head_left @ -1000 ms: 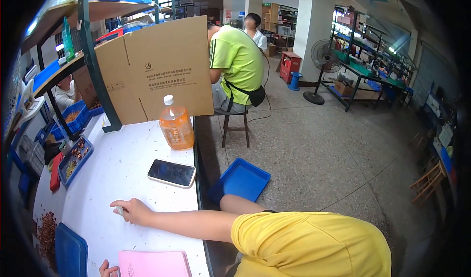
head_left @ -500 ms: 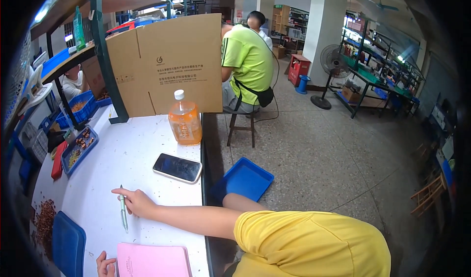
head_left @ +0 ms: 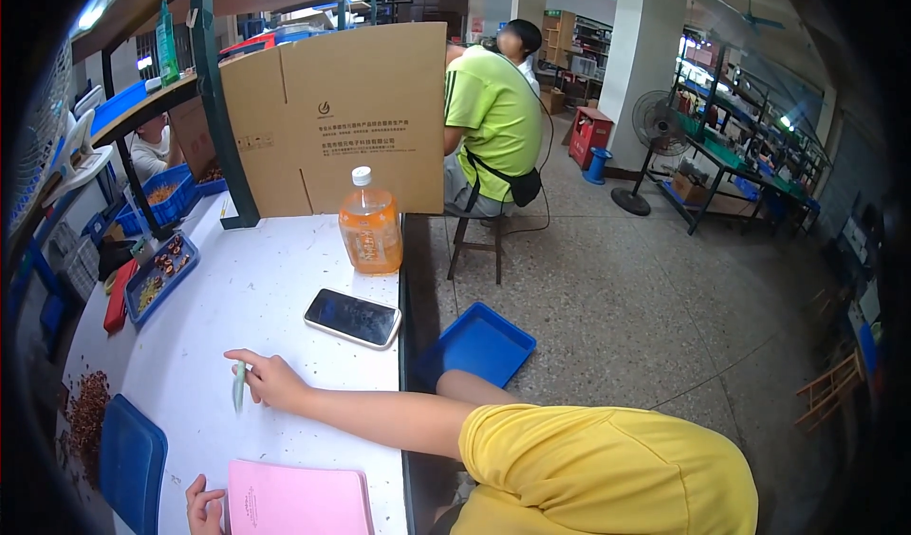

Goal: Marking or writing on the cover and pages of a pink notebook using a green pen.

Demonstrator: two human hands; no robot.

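A light green pen (head_left: pixel 239 389), slightly blurred, is held in the fingers of my right hand (head_left: pixel 275 383), above the white table and pointing down. My right index finger stretches forward past the pen. Near the lower edge, my left hand (head_left: pixel 203 507) shows only in part beside the left edge of a closed pink notebook (head_left: pixel 299 500). Its fingers are loosely bent and apart, with nothing seen in them.
A phone (head_left: pixel 353 318) and an orange drink bottle (head_left: pixel 371 227) stand near the table's right edge, before a cardboard panel (head_left: pixel 351 108). Left are a dark blue tray (head_left: pixel 133 464), a heap of small brown parts (head_left: pixel 87 412) and a blue parts tray (head_left: pixel 161 279). A co-worker (head_left: pixel 493 122) sits beyond.
The pen has swung in my right hand, its upper end no longer showing past the index finger. The view has shifted slightly. My left hand stays beside the notebook.
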